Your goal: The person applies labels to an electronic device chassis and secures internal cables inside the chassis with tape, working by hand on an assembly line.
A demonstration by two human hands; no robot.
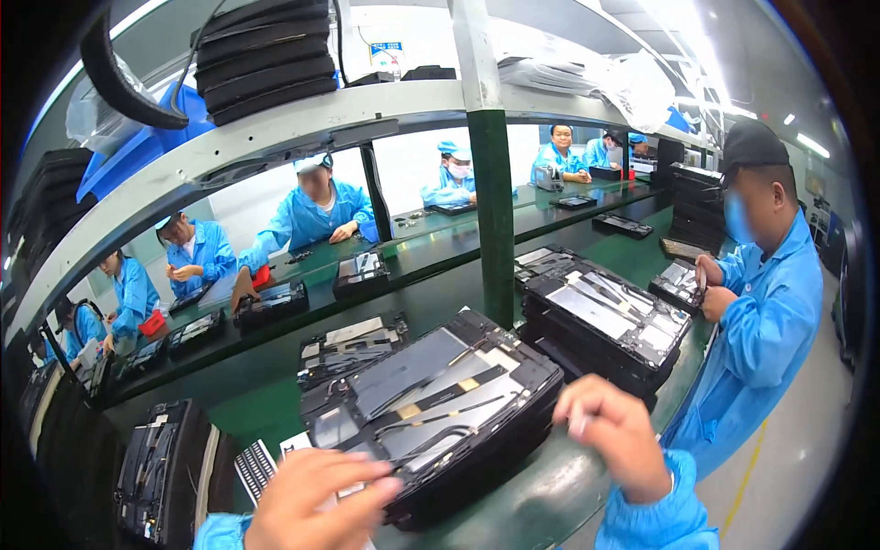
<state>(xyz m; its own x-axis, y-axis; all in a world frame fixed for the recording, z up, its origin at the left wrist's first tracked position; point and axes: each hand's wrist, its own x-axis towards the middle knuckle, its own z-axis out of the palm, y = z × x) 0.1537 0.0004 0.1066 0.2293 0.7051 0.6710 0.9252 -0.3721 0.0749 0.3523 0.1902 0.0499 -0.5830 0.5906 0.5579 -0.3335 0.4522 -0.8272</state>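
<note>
In front of me a stack of black trays carries an opened, flat electronic device (449,390), with silver plates, ribbon cables and black wires showing. My left hand (321,500) is at the stack's near left corner, fingers stretched out and slightly blurred; I cannot tell whether they touch it. Just off the stack's right edge is my right hand (619,435), its fingers loosely bent and apart, with nothing visible in them. A white sheet with black printed marks (255,472) lies beside my left hand, partly covered.
More device stacks stand behind (353,348), to the right (605,307) and at the left (151,472). A green post (492,220) rises past the bench, under a shelf (275,128). At right, a co-worker (765,284) holds a device; others sit across the line.
</note>
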